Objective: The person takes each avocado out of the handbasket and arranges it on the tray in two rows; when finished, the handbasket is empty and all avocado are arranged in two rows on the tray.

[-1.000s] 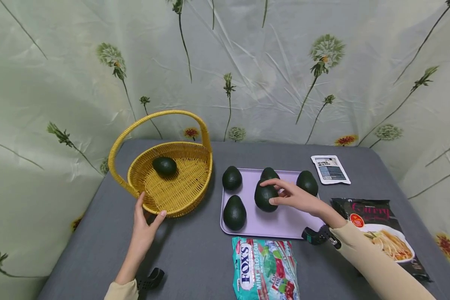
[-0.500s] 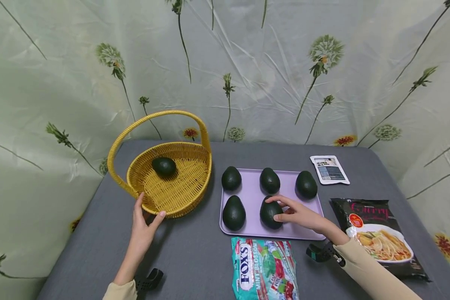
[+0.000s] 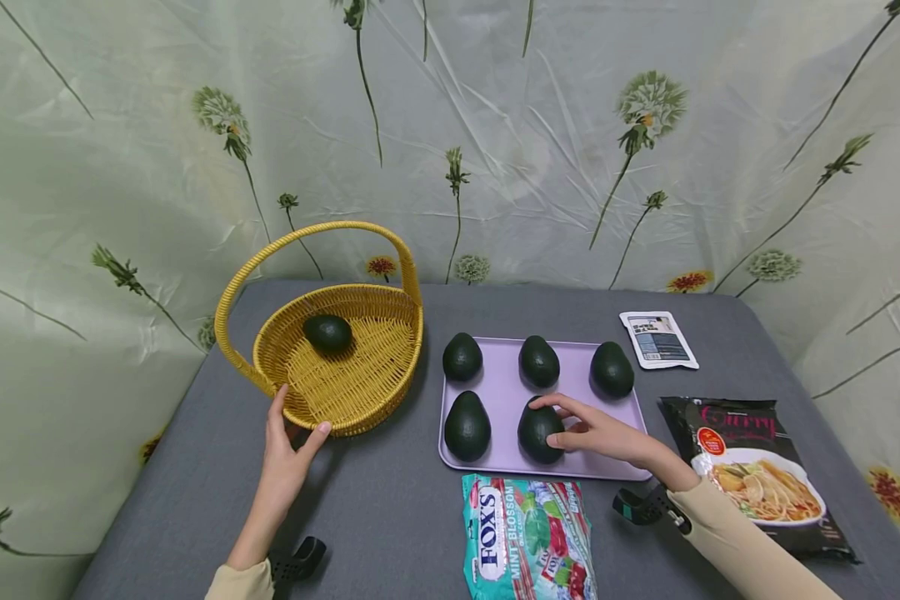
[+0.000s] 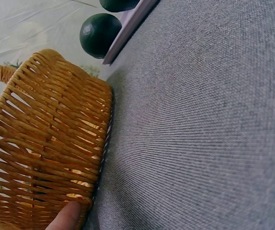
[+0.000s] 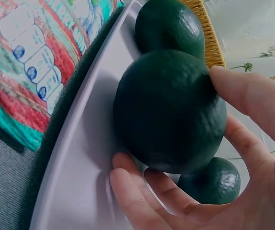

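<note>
My right hand [image 3: 592, 429] holds a dark green avocado [image 3: 537, 433] in the front row of the lilac tray [image 3: 607, 468]. In the right wrist view, thumb and fingers curve round that avocado [image 5: 168, 112], close over the tray floor. To its left lies another avocado [image 3: 467, 427], and three more stand along the tray's back, the middle avocado [image 3: 539, 362] directly behind the held one. My left hand [image 3: 288, 458] grips the near side of a yellow wicker basket [image 3: 360, 425], its thumb against the woven wall [image 4: 46, 134]. Inside the basket rests a single avocado [image 3: 327, 333].
A teal bag of Fox's candy [image 3: 528, 537] lies in front of the tray. Right of the tray are a black noodle packet [image 3: 757, 467], partly behind the right forearm, and a small white pouch [image 3: 658, 339]. A floral curtain [image 3: 450, 125] hangs behind the grey table [image 3: 390, 517].
My right hand has brought the avocado nearer and lower onto the tray's front row, uncovering the back middle avocado. Since half a second ago it has shifted barely left. The left hand and basket stay put.
</note>
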The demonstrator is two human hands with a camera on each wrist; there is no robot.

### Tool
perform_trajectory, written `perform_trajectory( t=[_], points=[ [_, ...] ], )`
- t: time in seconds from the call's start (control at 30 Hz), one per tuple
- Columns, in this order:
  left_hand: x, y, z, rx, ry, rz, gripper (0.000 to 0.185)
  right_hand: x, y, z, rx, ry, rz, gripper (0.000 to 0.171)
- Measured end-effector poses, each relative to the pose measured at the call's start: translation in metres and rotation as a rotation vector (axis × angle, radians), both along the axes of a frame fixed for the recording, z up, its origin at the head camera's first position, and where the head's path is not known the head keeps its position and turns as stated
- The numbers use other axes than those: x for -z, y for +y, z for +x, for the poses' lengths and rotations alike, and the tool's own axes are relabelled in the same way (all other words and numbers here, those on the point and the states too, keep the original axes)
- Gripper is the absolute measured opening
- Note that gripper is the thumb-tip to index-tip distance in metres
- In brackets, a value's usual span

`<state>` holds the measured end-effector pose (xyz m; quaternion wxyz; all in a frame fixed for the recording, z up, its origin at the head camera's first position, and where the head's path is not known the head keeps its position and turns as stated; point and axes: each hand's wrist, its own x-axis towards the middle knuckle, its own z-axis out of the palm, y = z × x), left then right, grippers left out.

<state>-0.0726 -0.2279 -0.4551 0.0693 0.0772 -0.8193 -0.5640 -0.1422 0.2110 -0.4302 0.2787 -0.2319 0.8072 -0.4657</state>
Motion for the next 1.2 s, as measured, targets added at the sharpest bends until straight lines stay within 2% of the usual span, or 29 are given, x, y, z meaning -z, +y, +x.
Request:
perform_trajectory(
  t=[0.23,0.47,0.77,0.97,1.2],
  points=[
    [0.0,-0.001,-0.001,-0.001,-0.017,0.005,0.087,0.0,0.002,-0.004,0.007,-0.001,-0.036,0.048],
    [0.0,-0.002,0.0,-0.002,-0.014,0.004,0.086,-0.006,0.007,-0.014,0.004,0.08,-0.052,0.045],
    [0.0,0.0,0.0,-0.003,-0.01,0.001,0.084,-0.031,0.002,-0.037,0.001,0.12,-0.076,0.042],
    [0.002,0.0,-0.001,-0.003,-0.013,0.0,0.084,-0.049,-0.026,-0.061,-0.077,0.131,-0.112,0.043],
    [0.001,-0.001,0.0,-0.009,-0.013,-0.017,0.084,-0.056,-0.085,-0.093,-0.194,0.084,-0.16,0.041]
  ],
)
